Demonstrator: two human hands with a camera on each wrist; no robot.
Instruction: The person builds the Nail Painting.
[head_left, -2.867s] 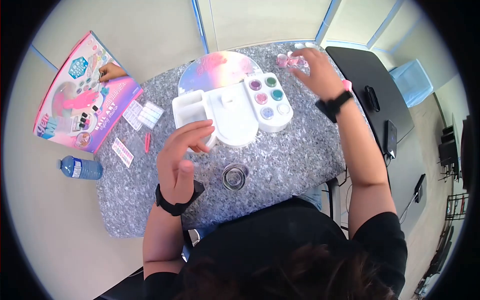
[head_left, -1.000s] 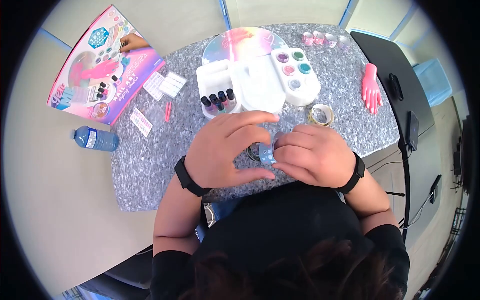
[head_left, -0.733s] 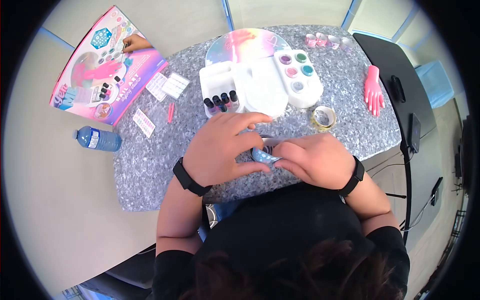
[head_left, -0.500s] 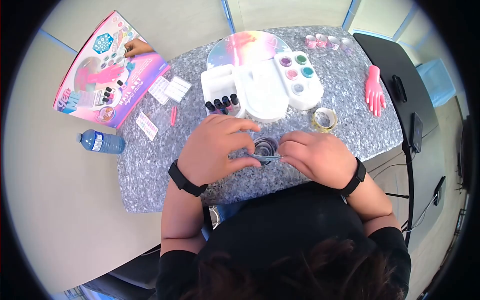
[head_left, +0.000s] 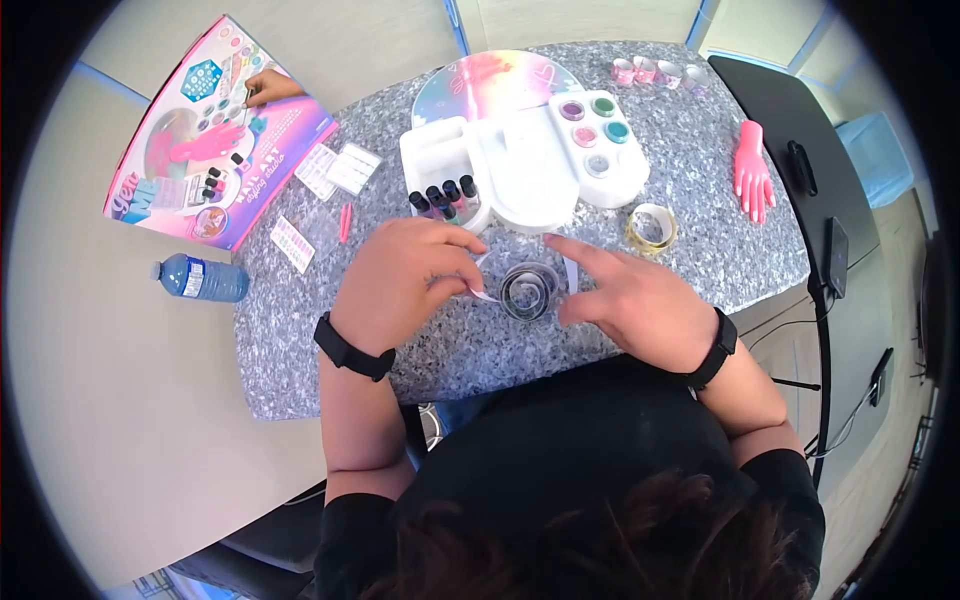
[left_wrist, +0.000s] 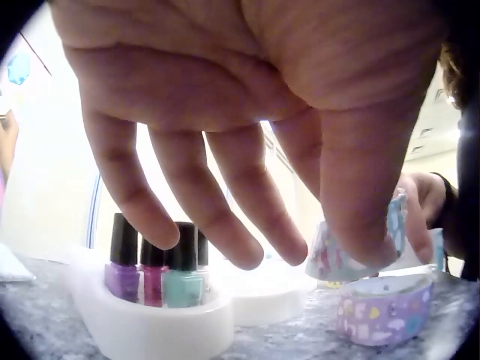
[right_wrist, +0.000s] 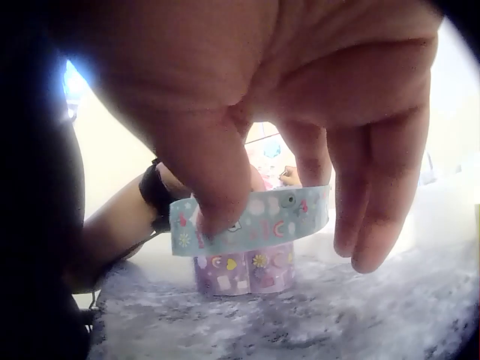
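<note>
Speckled table (head_left: 290,350): my work surface.
Left hand (head_left: 400,275): thumb and finger pinch the blue patterned tape (right_wrist: 289,217).
Right hand (head_left: 640,305): loose, fingers spread; thumb close by.
Blue patterned tape: between hands, just above the purple roll (right_wrist: 262,274). I'd handle it lightly by its edges, avoiding creases.

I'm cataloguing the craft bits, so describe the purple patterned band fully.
The purple band is a ring, seemingly paper or plastic, printed with a yellow heart, a flower, a rainbow and white shapes. It rests opening-up on the speckled table, between the left hand and right hand, below the light-blue band; whether the two touch is unclear. No finger visibly touches it.
</note>
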